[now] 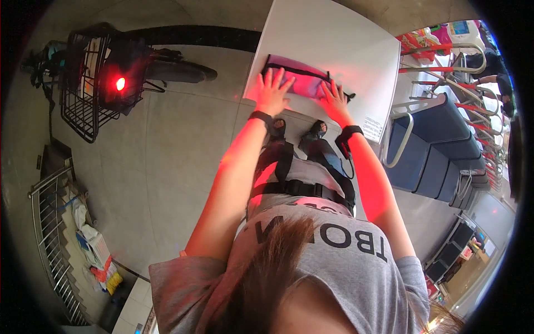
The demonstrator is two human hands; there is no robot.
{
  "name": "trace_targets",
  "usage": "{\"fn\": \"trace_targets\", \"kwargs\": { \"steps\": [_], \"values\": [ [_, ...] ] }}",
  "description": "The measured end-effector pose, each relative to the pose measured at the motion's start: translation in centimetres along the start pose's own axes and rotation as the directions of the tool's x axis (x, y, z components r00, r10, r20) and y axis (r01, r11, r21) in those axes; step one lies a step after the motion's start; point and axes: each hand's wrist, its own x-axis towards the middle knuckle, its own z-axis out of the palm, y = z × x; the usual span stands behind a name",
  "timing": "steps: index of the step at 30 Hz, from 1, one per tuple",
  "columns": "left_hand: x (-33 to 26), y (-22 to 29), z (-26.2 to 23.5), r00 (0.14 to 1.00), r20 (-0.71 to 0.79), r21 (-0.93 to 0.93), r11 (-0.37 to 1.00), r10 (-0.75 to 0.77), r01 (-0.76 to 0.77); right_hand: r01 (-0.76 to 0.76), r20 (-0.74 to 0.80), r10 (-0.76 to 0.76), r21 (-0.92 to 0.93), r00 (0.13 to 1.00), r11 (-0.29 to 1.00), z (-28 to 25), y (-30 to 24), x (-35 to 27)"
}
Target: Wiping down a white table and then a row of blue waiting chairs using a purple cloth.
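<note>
A pink and purple fabric pouch (305,84) with black trim lies flat near the front edge of the white table (334,33). My left hand (272,94) rests on the pouch's left part, fingers spread and stretched out. On the pouch's right end lies my right hand (335,104), its fingers also apart and extended. Neither hand is closed around the pouch. Fingers and palms hide parts of its near edge. A black strap end (350,96) sticks out past the pouch at the right, beside my right hand.
A printed label (374,126) sits at the table's right corner. Stacked blue-grey seats (409,150) with metal arms stand to the right. At left is a bicycle with a black wire basket (83,100) and a lit red light (120,84). Metal railings (53,239) stand lower left.
</note>
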Motion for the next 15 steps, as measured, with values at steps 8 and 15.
{"fn": "trace_targets", "kwargs": {
  "steps": [8, 15],
  "values": [
    [-1.1, -4.0, -1.9, 0.98, 0.044, 0.058, 0.98, -0.195, 0.192, 0.239, -0.013, -0.239, -0.004, 0.971, 0.971, 0.4, -3.9, 1.5],
    [0.3, 1.4, 0.0, 0.992, -0.041, -0.05, 0.992, -0.122, 0.12, 0.211, -0.051, -0.209, 0.05, 0.977, 0.976, -0.3, 1.5, -1.2]
  ]
}}
